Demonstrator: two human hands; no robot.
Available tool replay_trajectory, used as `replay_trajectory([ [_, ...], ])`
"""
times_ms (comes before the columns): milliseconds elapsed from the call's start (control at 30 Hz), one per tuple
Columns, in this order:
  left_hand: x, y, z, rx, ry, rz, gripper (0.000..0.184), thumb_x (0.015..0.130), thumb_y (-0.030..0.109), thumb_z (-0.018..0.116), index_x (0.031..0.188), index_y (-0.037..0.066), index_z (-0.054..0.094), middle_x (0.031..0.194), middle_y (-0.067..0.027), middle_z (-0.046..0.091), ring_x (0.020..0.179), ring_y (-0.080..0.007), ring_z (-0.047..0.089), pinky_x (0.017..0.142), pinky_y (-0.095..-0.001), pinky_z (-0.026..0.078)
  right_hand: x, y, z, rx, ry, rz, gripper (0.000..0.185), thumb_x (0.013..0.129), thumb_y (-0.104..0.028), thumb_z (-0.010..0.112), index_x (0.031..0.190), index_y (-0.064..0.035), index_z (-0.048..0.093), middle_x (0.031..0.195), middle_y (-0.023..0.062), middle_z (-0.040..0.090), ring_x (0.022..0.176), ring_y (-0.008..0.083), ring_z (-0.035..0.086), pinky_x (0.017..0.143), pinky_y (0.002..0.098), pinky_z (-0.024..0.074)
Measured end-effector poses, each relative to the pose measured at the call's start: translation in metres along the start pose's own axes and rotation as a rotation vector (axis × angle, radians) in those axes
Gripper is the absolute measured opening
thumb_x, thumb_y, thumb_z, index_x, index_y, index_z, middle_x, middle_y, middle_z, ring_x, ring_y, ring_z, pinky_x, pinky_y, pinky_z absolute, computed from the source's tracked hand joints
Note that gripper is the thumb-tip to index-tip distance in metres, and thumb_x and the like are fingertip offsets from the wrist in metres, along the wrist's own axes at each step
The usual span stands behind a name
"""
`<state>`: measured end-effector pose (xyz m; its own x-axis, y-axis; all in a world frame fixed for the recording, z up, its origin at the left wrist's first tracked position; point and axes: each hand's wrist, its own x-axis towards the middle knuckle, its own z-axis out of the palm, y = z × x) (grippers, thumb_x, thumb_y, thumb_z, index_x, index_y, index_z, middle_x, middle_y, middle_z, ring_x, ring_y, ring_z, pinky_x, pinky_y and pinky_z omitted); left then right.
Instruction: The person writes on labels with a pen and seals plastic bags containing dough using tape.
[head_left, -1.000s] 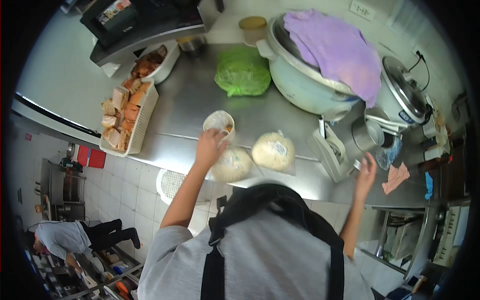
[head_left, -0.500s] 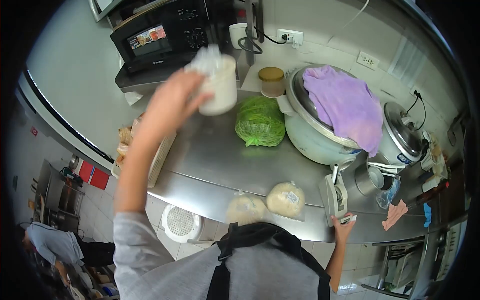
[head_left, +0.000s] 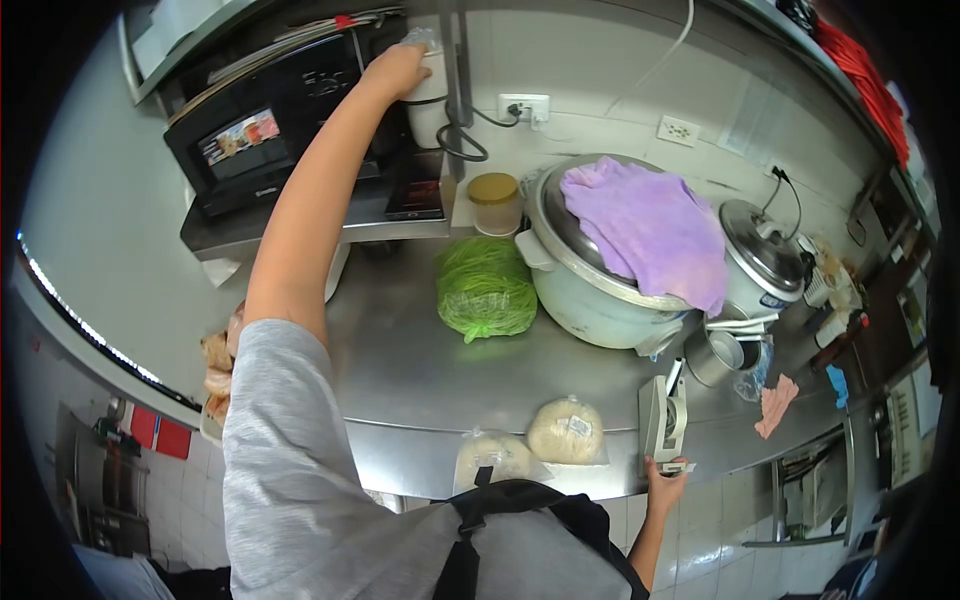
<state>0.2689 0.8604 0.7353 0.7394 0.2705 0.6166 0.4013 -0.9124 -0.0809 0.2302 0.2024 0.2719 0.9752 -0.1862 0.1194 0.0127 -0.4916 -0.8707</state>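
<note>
My left hand [head_left: 398, 72] is stretched far up beside the microwave and closed around a white container [head_left: 432, 78] with clear plastic at its top. That container sits directly above another white container [head_left: 428, 124]; whether its full weight rests there I cannot tell. At the counter's front edge, my right hand [head_left: 664, 486] grips the near end of a pale tape dispenser [head_left: 656, 425]. To the left of the dispenser lie two clear bags of pale, grainy contents, one bag [head_left: 566, 432] behind the other bag [head_left: 494, 458].
A black microwave [head_left: 270, 130] stands on a raised shelf at left. On the steel counter [head_left: 390, 350] are a green bag [head_left: 487, 290], a gold-lidded jar [head_left: 495, 203] and a large pot [head_left: 600, 290] under a purple cloth [head_left: 650, 230]. Metal cups [head_left: 714, 358] stand right of it.
My left hand has carried the white container up and away, from above the counter to on or just over the other white container. My right hand stays at the tape dispenser. The view has shifted.
</note>
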Motion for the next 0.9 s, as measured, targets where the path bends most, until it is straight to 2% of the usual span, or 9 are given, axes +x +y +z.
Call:
replay_trajectory([
  [200,-0.009,0.005,0.005,-0.024,0.317,0.115,0.05,0.073,0.018,0.075,0.118,0.006,0.059,0.117,-0.0167,0.062,0.111,-0.0338,0.058,0.096,-0.0415,0.045,-0.017,0.02,0.007,0.245,0.162,0.025,0.055,0.062,-0.017,0.088,0.101,-0.002,0.053,0.092,0.005,0.056,0.084,0.0159,0.054,0.076,0.0312,0.0468],
  [300,-0.085,0.027,-0.009,-0.117,0.538,0.29,0.033,0.083,0.009,0.066,0.115,0.003,0.06,0.115,-0.0162,0.063,0.108,-0.0344,0.058,0.095,-0.0399,0.044,-0.029,-0.002,-0.023,0.282,0.233,0.15,0.053,0.061,-0.013,0.087,0.1,-0.0041,0.053,0.091,0.0031,0.055,0.083,0.0145,0.054,0.075,0.0289,0.0463],
  [367,-0.167,0.094,-0.05,-0.446,0.351,0.299,0.012,0.086,0.003,0.062,0.096,-0.004,0.063,0.101,-0.0147,0.065,0.095,-0.0271,0.061,0.088,-0.0338,0.045,-0.034,0.006,-0.05,0.375,0.288,0.256,0.052,0.061,-0.013,0.087,0.098,-0.0057,0.052,0.09,0.0015,0.054,0.082,0.0132,0.052,0.073,0.0282,0.0456],
  [467,-0.288,0.079,-0.025,-0.775,-0.036,-0.131,0.01,0.089,0.007,0.063,0.084,-0.001,0.061,0.083,-0.007,0.062,0.078,-0.0143,0.057,0.074,-0.0267,0.045,-0.017,0.012,-0.097,0.392,0.362,0.289,0.052,0.061,-0.015,0.087,0.098,-0.0072,0.051,0.087,-0.0002,0.053,0.079,0.0111,0.052,0.071,0.0267,0.0447],
  [500,-0.317,0.081,-0.018,-0.918,-0.075,-0.001,0.01,0.09,0.009,0.063,0.084,0.001,0.06,0.078,-0.0037,0.059,0.075,-0.0109,0.055,0.072,-0.024,0.043,-0.004,0.018,-0.112,0.375,0.377,0.285,0.053,0.061,-0.016,0.087,0.098,-0.0075,0.05,0.087,-0.0007,0.053,0.079,0.0104,0.051,0.07,0.0262,0.0444],
  [533,-0.349,0.09,-0.015,-1.106,-0.191,-0.29,0.01,0.091,0.011,0.063,0.091,0.003,0.06,0.076,-0.003,0.057,0.074,-0.0109,0.054,0.071,-0.0249,0.044,0.013,0.027,-0.126,0.342,0.432,0.272,0.053,0.061,-0.016,0.087,0.097,-0.0074,0.051,0.086,-0.0007,0.053,0.077,0.0106,0.051,0.07,0.0263,0.0444],
  [600,-0.389,0.105,0.004,-1.244,-0.097,-0.561,0.015,0.09,0.011,0.064,0.101,0.003,0.057,0.078,-0.002,0.057,0.076,-0.0116,0.054,0.072,-0.0259,0.045,0.053,0.041,-0.156,0.294,0.516,0.247,0.052,0.06,-0.016,0.087,0.097,-0.0076,0.052,0.086,-0.0006,0.054,0.076,0.0111,0.052,0.07,0.0267,0.0446],
  [733,-0.387,0.17,0.025,-1.359,0.106,-0.695,0.021,0.089,0.008,0.064,0.107,0.004,0.055,0.081,-0.0016,0.056,0.081,-0.0118,0.055,0.075,-0.0258,0.046,0.184,0.06,-0.202,0.262,0.571,0.146,0.052,0.06,-0.02,0.087,0.098,-0.0063,0.055,0.089,0.0019,0.059,0.078,0.0131,0.056,0.072,0.0279,0.0464],
  [900,-0.314,0.329,0.058,-1.283,-0.001,-0.592,0.019,0.088,0.011,0.065,0.103,0.003,0.057,0.082,-0.0007,0.057,0.076,-0.01,0.055,0.076,-0.0243,0.045,0.385,0.098,-0.213,0.069,0.488,0.058,0.063,0.056,-0.034,0.087,0.103,-0.0023,0.061,0.095,0.0082,0.067,0.084,0.0175,0.063,0.078,0.0314,0.049],
])
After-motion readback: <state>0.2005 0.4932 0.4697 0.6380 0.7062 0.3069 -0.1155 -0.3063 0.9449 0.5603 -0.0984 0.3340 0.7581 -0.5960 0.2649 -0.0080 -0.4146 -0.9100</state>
